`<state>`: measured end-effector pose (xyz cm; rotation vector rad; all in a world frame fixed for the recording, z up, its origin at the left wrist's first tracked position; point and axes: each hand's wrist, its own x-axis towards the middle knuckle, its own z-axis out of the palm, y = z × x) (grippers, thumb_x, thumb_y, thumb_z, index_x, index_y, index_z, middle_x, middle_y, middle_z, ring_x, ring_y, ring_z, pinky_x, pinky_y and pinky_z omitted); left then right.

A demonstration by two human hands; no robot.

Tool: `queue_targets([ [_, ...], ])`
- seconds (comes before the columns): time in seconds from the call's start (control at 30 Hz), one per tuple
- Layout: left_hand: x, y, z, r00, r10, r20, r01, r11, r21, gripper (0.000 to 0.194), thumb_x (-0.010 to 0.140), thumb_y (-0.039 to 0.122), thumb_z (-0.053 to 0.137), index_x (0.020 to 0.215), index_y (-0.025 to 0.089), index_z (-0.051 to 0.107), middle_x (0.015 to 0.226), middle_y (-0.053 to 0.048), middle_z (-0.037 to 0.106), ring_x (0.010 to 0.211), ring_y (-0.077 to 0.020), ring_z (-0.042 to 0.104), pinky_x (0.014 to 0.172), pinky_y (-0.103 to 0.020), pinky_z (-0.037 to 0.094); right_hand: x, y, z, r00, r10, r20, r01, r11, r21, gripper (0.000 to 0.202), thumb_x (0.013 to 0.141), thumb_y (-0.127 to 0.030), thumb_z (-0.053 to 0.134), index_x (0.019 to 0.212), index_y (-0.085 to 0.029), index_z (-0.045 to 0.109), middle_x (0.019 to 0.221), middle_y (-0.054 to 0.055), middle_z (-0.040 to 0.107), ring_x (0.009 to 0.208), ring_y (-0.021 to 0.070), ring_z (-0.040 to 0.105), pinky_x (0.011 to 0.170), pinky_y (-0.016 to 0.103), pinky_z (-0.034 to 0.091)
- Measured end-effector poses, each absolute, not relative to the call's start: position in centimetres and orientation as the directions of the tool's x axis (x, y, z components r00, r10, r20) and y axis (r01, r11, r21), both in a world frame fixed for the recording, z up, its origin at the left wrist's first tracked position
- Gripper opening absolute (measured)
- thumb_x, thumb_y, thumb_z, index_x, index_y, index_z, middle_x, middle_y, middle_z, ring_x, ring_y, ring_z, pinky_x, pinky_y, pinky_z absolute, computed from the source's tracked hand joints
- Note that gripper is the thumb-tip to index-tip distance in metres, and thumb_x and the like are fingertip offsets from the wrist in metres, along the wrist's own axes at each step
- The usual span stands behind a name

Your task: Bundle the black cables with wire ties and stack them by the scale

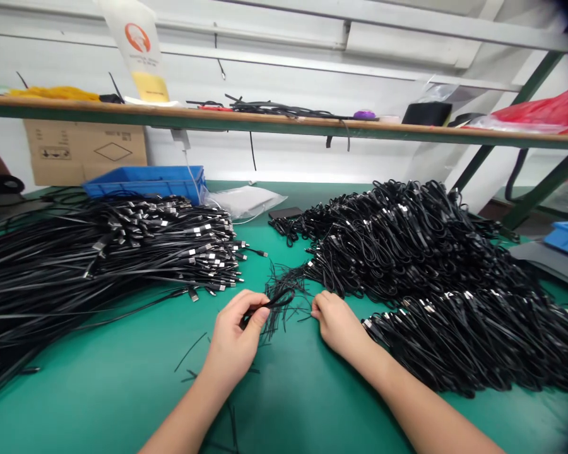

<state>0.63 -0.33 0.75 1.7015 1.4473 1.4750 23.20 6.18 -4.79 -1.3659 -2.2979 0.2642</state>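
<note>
I see L hand (240, 328) pinching folded cable (275, 301), prob to keep it neat; R hand (335, 320), its 3 o'clock, curled, can't tell hold.

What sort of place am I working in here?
Probably a cable workshop or small factory bench: long black cables pile up on the left, looped cables heap on the right, and a shelf of supplies runs above the green table.

Bench (284, 391): green-topped, spreads wide across the foreground
Wall (288, 154): white, rises behind the bench
Shelf (132, 113): wood-topped, green-edged, spans overhead
Rail (407, 17): pale, runs above the shelf
Strut (544, 186): green, slants at far right
Light: bright, fairly even
</note>
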Motion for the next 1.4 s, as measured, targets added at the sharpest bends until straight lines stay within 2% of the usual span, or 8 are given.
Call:
queue_targets([
  [0.23,1.1,-0.7,1.3,-0.115,0.925,0.362,0.334,-0.308,0.891,0.013,0.087,0.028,0.058,0.083,0.019,0.066,0.084,-0.004,0.059,0.074,-0.0172,0.056,0.067,-0.027,0.046,23.1,5.9,-4.6,-0.399,0.833,0.382,0.752,0.536,-0.383,0.026,0.083,0.004,0.044,0.077,-0.019,0.052,0.079,0.005,0.057,0.076,0.0214,0.052,0.071,0.031,0.039],
  [0.47,2.1,-0.7,0.4,-0.059,0.996,0.061,-0.026,-0.063,0.998,0.021,0.081,0.035,0.066,0.092,0.017,0.061,0.072,0.002,0.052,0.064,-0.0133,0.050,0.061,-0.025,0.041,22.8,4.6,-2.6,-0.318,0.825,0.468,0.606,0.556,-0.569,0.017,0.097,-0.015,0.040,0.093,-0.019,0.056,0.084,0.005,0.063,0.074,0.0188,0.059,0.066,0.028,0.048],
  [0.67,3.7,-1.1,-0.2,0.029,0.999,-0.026,-0.150,0.030,0.988,0.027,0.079,0.036,0.070,0.095,0.017,0.060,0.074,0.003,0.053,0.065,-0.0119,0.049,0.063,-0.024,0.039,20.4,1.4,-1.5,-0.286,0.869,0.405,0.303,0.483,-0.822,0.017,0.096,-0.020,0.044,0.090,-0.020,0.060,0.083,0.003,0.063,0.076,0.0182,0.059,0.065,0.027,0.046],
  [0.93,4.4,-1.4,-0.2,0.043,0.998,-0.053,-0.218,0.061,0.974,0.028,0.077,0.040,0.074,0.088,0.019,0.059,0.072,0.003,0.053,0.069,-0.0135,0.049,0.068,-0.025,0.039,19.6,0.1,-1.7,-0.236,0.892,0.385,0.197,0.432,-0.880,0.005,0.093,-0.021,0.052,0.090,-0.021,0.056,0.079,0.001,0.061,0.070,0.0157,0.058,0.061,0.025,0.048],
  [1.07,4.3,-1.6,0.3,0.083,0.992,-0.096,-0.306,0.117,0.945,0.030,0.078,0.041,0.074,0.089,0.018,0.059,0.076,0.000,0.056,0.075,-0.0155,0.051,0.070,-0.025,0.040,19.8,0.0,-1.4,-0.329,0.771,0.545,0.172,0.616,-0.769,0.012,0.090,-0.014,0.057,0.100,-0.022,0.059,0.092,0.005,0.065,0.080,0.0179,0.062,0.072,0.029,0.054],
  [1.2,4.1,-2.0,0.7,0.109,0.985,-0.135,-0.300,0.162,0.940,0.029,0.077,0.041,0.076,0.083,0.018,0.060,0.066,0.003,0.051,0.066,-0.0127,0.045,0.063,-0.023,0.035,20.4,0.6,-1.2,-0.402,0.571,0.716,0.182,0.816,-0.549,0.027,0.095,-0.005,0.046,0.108,-0.022,0.062,0.094,0.007,0.069,0.086,0.0187,0.066,0.076,0.032,0.055],
  [1.3,4.1,-2.2,0.6,0.107,0.982,-0.153,-0.299,0.179,0.937,0.028,0.077,0.038,0.076,0.078,0.018,0.058,0.063,0.004,0.051,0.064,-0.0117,0.044,0.061,-0.023,0.033,21.3,1.1,-0.9,-0.514,0.394,0.762,0.229,0.919,-0.321,0.031,0.095,-0.003,0.046,0.114,-0.021,0.062,0.095,0.008,0.071,0.086,0.0201,0.065,0.075,0.034,0.054],
  [1.4,4.2,-2.2,0.5,0.097,0.986,-0.133,-0.283,0.155,0.946,0.027,0.075,0.036,0.077,0.074,0.017,0.057,0.062,0.004,0.050,0.062,-0.0112,0.043,0.060,-0.023,0.033,22.3,1.1,-0.3,-0.649,0.254,0.717,0.354,0.935,-0.011,0.027,0.094,-0.008,0.054,0.115,-0.023,0.064,0.093,0.007,0.074,0.081,0.0209,0.063,0.074,0.036,0.051],
])
